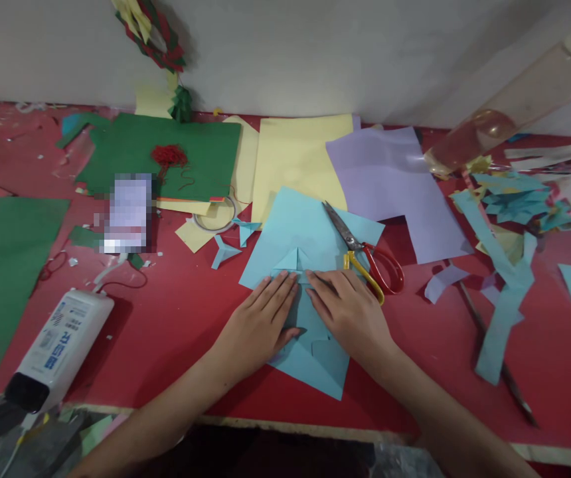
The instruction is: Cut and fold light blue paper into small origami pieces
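Observation:
A small folded piece of light-blue paper [289,259] lies on top of a larger light-blue sheet [269,236], its pointed fold showing above my fingertips. My left hand [261,318] lies flat with fingers stretched, its tips on the lower left edge of the fold and its thumb out to the side. From the other side, my right hand [348,307] reaches in with fingers extended, tips resting on the fold's right edge. Whatever lies under both hands is hidden. Just above my right hand are scissors [349,240] with one red and one yellow handle, resting partly on the sheet.
Two small folded blue pieces [224,251] and a tape roll [216,214] lie to the left. Yellow [295,156], purple [390,179] and green [200,143] sheets sit behind. A white power bank [61,345] is cabled to a blurred-out phone [129,212]. Blue strips [502,332] lie right.

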Demonstrator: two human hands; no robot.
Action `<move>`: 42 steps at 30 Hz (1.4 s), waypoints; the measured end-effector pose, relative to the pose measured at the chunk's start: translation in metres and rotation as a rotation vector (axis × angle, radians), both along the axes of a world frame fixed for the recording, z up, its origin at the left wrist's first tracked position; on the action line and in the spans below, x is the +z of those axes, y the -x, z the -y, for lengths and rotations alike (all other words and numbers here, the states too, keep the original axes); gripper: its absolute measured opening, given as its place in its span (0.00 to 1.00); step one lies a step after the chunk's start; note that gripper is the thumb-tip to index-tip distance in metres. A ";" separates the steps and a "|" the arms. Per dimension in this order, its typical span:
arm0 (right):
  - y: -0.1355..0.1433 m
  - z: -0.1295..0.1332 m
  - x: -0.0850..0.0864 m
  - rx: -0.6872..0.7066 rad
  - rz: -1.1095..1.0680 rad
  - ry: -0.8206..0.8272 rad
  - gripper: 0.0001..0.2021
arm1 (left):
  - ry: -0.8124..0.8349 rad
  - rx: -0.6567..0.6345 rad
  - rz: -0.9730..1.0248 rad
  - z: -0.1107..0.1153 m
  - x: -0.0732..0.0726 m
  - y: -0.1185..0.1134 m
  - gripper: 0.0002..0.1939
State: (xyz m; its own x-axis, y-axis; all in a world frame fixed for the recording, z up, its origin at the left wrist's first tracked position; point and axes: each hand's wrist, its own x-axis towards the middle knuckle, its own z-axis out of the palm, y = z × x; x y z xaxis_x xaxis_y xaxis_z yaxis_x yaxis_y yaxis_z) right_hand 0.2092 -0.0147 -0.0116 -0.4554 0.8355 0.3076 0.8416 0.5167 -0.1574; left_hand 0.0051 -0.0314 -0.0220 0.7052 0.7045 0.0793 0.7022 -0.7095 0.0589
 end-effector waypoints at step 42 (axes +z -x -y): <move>0.004 0.003 -0.002 -0.003 0.102 -0.113 0.12 | 0.014 0.031 0.003 0.002 -0.002 -0.011 0.32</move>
State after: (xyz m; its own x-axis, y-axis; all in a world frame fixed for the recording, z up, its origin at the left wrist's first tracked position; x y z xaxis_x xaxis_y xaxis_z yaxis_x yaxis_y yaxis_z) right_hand 0.2048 -0.0176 -0.0135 -0.4867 0.7996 0.3518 0.8517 0.5239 -0.0122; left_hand 0.0161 -0.0329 -0.0236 0.6832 0.7268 0.0711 0.7234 -0.6868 0.0706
